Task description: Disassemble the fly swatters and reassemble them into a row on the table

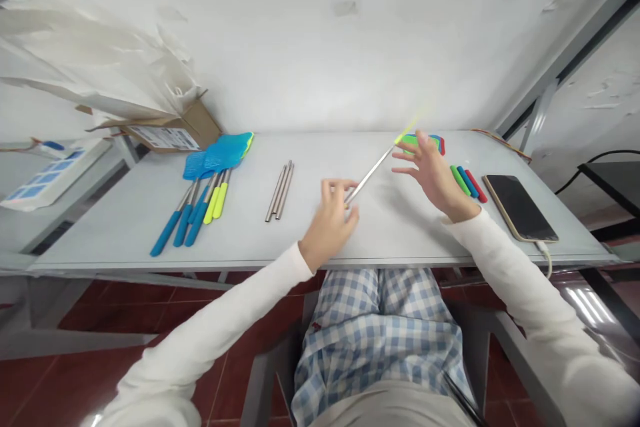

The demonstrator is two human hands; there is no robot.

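Observation:
My left hand is closed on the lower end of a thin metal rod, above the middle of the table. A yellow piece, blurred, sits at the rod's upper end, so this looks like a fly swatter without a grip. Beside that yellow piece, my right hand has its fingers spread and holds nothing. Behind it lie green, blue and red swatter heads, partly hidden. Several metal tubes lie left of my left hand. Green, blue and red handle grips rest right of my right hand.
Several fly swatters with blue and yellow handles lie on the table's left side. A cardboard box stands behind them. A phone with a white cable lies at the right. The wall borders the table's back edge.

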